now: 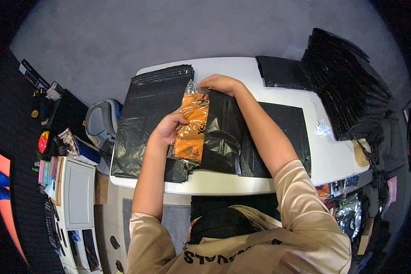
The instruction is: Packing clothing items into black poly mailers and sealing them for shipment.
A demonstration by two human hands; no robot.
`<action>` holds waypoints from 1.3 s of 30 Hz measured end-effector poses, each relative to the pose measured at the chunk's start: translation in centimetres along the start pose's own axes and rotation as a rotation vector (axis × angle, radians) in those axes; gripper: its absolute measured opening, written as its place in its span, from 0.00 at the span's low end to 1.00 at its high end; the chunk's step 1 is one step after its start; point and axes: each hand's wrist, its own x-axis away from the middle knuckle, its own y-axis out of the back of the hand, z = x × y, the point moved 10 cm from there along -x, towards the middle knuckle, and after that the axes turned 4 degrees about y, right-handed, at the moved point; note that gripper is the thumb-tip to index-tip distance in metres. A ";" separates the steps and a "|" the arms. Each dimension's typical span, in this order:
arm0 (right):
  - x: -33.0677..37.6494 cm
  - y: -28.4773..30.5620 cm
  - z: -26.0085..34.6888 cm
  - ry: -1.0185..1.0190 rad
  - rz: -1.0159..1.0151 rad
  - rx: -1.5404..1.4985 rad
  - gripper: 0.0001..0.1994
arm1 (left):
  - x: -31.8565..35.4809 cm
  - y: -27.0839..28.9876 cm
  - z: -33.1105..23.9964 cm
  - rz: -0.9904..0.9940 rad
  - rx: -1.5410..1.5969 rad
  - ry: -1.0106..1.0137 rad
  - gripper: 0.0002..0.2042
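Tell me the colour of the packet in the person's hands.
The packet is orange with dark markings, and clear at its top end; seen in the head view.

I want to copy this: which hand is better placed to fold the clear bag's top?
Probably the right hand: it is right at the top of the clear plastic bag. The left hand holds the bag's left side lower down, its thumb over the orange contents, so it seems better for steadying.

The clear packet [194, 123] is glossy, crinkled plastic; whether its orange content [192, 134] is cloth or paper cannot be told. The black sheets [146, 109] look like plastic film, softly shiny and creased. The table [228, 182] looks smooth; the beige shirt [306, 196] is cloth with a satiny sheen.
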 end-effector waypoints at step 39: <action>21.0 -14.9 11.1 0.666 -0.359 0.845 0.36 | 0.1 -2.8 -2.5 -0.381 -0.641 -0.060 0.26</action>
